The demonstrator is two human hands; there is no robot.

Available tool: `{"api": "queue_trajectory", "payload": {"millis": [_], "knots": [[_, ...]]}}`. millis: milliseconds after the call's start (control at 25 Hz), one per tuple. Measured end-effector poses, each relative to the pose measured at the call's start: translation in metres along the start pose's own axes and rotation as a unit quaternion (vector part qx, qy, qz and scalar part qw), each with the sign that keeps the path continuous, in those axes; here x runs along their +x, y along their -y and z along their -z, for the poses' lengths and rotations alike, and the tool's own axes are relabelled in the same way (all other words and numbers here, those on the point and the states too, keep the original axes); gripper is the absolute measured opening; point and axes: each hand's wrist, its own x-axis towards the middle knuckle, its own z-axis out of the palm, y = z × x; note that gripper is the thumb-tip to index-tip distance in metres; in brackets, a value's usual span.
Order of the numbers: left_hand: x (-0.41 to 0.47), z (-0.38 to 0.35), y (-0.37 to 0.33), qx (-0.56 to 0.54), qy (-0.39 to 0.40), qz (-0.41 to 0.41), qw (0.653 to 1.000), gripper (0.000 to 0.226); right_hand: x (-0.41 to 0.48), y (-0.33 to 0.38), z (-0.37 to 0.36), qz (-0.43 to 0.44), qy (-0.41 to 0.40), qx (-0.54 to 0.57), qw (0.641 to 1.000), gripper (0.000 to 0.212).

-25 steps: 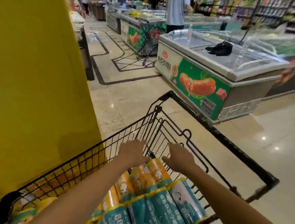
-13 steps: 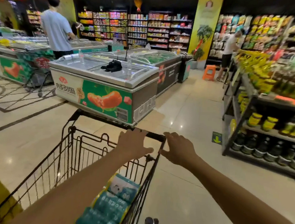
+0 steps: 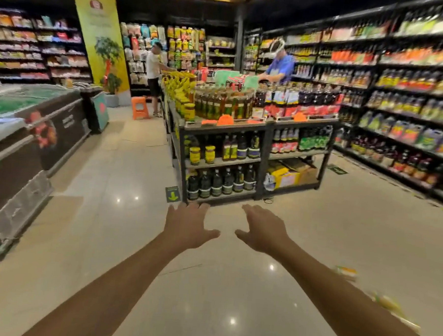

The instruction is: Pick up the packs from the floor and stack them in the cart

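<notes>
Supermarket aisle, glossy tile floor (image 3: 98,237). Chest freezer (image 3: 19,136) on the left, bottle rack (image 3: 242,153) straight ahead. Left hand (image 3: 188,227) and right hand (image 3: 263,232) are both out front over the floor, palms down, fingers (image 3: 200,208) spread wide, holding nothing. Packs (image 3: 346,272) lie on the floor low right, beyond the right forearm. Heavily blurred, yellow-green wrap, count unclear.

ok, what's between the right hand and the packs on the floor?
Head view: just bare glossy floor between the right hand and the blurred packs at right; nothing stands in that stretch.
</notes>
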Motion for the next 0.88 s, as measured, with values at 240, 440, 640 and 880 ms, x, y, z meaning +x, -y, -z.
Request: {"api": "queue_trajectory", "payload": {"millis": [240, 440, 640, 880], "knots": [[0.085, -0.037, -0.187, -0.019, 0.032, -0.138, 0.99, 0.076, -0.037, -0.204, 0.017, -0.167, 0.013, -0.006, 0.986, 0.066], [0.151, -0.074, -0.295, -0.018, 0.065, -0.237, 0.969, 0.074, -0.048, -0.322, 0.012, -0.299, 0.03, 0.008, 0.954, 0.062], [0.247, -0.126, -0.382, -0.004, 0.102, -0.307, 0.946, 0.073, -0.022, -0.417, -0.026, -0.381, 0.053, 0.024, 0.923, 0.062], [0.369, -0.179, -0.486, 0.015, 0.138, -0.37, 0.919, 0.07, 0.027, -0.525, -0.063, -0.49, 0.071, 0.069, 0.866, 0.06]]}}
